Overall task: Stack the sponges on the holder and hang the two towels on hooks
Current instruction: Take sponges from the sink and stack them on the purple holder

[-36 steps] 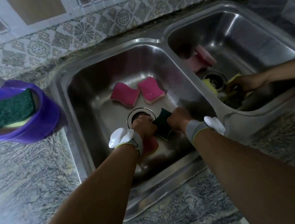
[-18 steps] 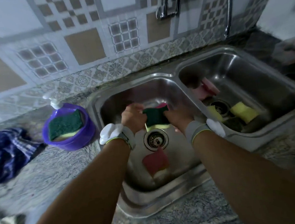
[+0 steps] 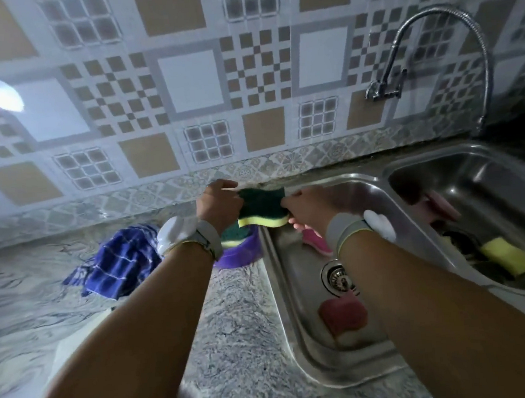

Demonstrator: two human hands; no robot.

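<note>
Patterned wall tiles back a speckled stone counter (image 3: 236, 344) with a steel double sink (image 3: 294, 291) set into it.

**Position.** The held sponge (image 3: 262, 208) hangs in the air, green scouring face up and yellow foam below, above the purple holder (image 3: 243, 253) and the near edge of the left basin. The left hand (image 3: 220, 202) pinches its left end. The right hand (image 3: 303, 208) pinches its right end, fingers curled round the edge. One green-and-yellow sponge (image 3: 229, 237) already lies in the holder, partly hidden by the left wrist.

**Handling (judged).** The sponge is light, soft and compressible. It is probably wet, so it may drip or slip. A pinch at both short ends keeps it flat, and a one-hand grip across the narrow waist should also serve. Lay it flat on the sponge beneath so that the stack sits level.

**Remaining items.**
- A pink sponge (image 3: 343, 317) lies beside the left drain.
- A yellow sponge (image 3: 507, 255) lies in the right basin.
- A blue checked towel (image 3: 117, 262) lies crumpled on the counter, left of the holder. It is limp cloth, so take it by an edge.
- No hooks are in view.
</note>
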